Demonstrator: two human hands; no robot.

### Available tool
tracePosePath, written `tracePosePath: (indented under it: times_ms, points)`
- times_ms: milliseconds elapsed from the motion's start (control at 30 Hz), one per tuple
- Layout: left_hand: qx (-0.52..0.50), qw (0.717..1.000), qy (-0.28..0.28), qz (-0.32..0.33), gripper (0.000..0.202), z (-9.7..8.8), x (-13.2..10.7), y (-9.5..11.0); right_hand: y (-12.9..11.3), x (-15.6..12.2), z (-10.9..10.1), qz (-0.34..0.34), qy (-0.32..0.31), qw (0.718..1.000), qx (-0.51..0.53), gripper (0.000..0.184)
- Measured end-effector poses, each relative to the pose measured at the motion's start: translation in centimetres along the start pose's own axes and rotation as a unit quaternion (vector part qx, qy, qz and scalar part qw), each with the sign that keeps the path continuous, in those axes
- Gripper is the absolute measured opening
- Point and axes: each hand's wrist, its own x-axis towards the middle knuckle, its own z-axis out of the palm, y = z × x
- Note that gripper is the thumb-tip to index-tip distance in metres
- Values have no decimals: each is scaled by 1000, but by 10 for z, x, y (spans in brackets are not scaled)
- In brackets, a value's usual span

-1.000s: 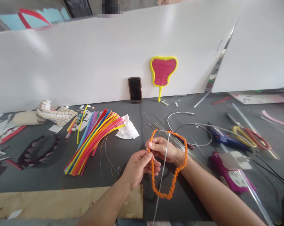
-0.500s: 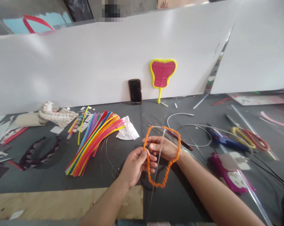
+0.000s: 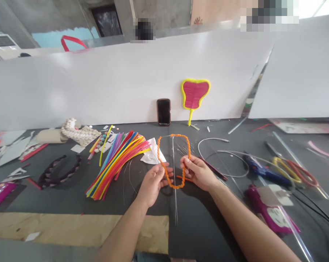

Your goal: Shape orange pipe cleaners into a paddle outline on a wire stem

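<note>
Between my hands stands an orange pipe-cleaner-wrapped wire frame [image 3: 189, 145], a loop narrower at its lower end, with a stretch of bare wire at the top left. Thin straight wires [image 3: 174, 203] run down its middle and stick out below. My left hand [image 3: 152, 182] pinches the frame's left side. My right hand [image 3: 198, 171] pinches its right side. A short orange pipe cleaner piece [image 3: 184, 178] shows by my right fingers; whether it is attached I cannot tell. Behind the frame lie a crumpled white paper [image 3: 152, 153] and loose wires partly hidden by my right hand.
Left of my hands lies a bundle of coloured pipe cleaners [image 3: 112, 167], beyond it a dark braided band [image 3: 51, 174]. A phone [image 3: 163, 112] and a yellow-rimmed fan [image 3: 195, 94] lean on the white board [image 3: 112, 80]. To the right are a blue glue gun [image 3: 262, 169], scissors [image 3: 297, 171] and a purple power strip [image 3: 273, 214].
My right hand has moved from behind the loop to its right side. The frame now sits farther from me and looks narrower. The camera view has shifted slightly.
</note>
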Motion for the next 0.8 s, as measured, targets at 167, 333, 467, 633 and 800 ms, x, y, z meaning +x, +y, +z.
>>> tracePosePath:
  times_ms: [167,333,467,633,800]
  points:
    - [39,994,-63,-76,37,8,-7,0,-6,0,-4,-55,11,998,-3,22]
    - [46,998,-10,-40,29,7,-4,-2,-4,-2,-4,-26,-4,1000,-15,31]
    - [37,999,-4,-21,27,5,-2,-2,4,-4,4,32,-34,997,-65,35]
    - [92,995,-32,-31,28,10,-5,-4,14,-5,15,59,-35,995,-68,36]
    - [127,991,2,30,30,7,-3,1,17,-5,14,33,-5,997,-73,30]
